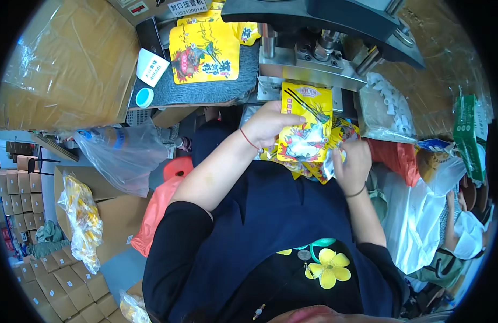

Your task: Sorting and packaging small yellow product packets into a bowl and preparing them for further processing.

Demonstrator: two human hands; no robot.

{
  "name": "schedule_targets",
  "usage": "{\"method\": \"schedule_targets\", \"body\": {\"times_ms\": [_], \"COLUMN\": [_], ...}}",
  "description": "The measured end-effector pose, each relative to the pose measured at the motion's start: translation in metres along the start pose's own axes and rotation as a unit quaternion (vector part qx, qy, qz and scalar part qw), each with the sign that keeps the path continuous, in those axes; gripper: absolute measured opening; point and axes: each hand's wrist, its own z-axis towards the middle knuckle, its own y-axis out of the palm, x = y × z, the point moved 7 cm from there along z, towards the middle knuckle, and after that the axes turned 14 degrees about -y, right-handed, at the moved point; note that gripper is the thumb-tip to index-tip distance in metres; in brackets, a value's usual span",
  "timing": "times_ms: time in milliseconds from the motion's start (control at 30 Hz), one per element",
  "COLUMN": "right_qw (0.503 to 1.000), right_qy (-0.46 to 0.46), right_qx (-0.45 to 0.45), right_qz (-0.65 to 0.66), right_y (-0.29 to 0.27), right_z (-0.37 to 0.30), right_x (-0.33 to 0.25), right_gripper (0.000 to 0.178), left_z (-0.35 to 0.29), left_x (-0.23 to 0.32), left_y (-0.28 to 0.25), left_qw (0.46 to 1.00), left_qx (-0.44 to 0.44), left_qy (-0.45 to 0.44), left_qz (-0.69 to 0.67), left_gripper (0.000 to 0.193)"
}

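My left hand [268,126] grips a yellow printed pouch [307,134] by its left edge, thumb across the front. The pouch stands almost upright before a metal press [313,70], its top close to the press's lower plate. My right hand [354,164] is closed with curled fingers, just right of the pouch's lower corner. Whether anything sits between those fingers is hidden. More yellow pouches [340,131] lie behind and under the held one, over my lap, one showing a silver side.
Flat yellow pouches [206,54] lie on a grey cloth-covered table [206,96] at the far left, beside a white paper cup [152,67] and a teal lid [144,97]. A plastic box of white fittings [389,105] stands right of the press. Large cartons [66,64] flank the table.
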Motion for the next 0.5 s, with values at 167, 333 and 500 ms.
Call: {"method": "schedule_targets", "body": {"times_ms": [167, 333, 500], "right_qw": [0.942, 0.919, 0.923], "right_qy": [0.212, 0.084, 0.078], "right_qx": [-0.252, -0.386, -0.377], "right_qz": [-0.068, 0.006, 0.007], "right_y": [0.091, 0.208, 0.209], "right_z": [-0.083, -0.111, -0.100], "right_x": [0.022, 0.036, 0.037], "right_gripper": [0.088, 0.092, 0.071], "left_z": [-0.035, -0.041, -0.009], "left_x": [0.006, -0.032, -0.072], "left_y": [-0.042, -0.187, -0.228], "left_qw": [0.971, 0.602, 0.675], "left_qx": [0.128, 0.520, 0.523], "left_qy": [-0.022, 0.187, 0.042], "left_qz": [0.199, 0.577, 0.519], "left_gripper": [0.032, 0.026, 0.024]}}
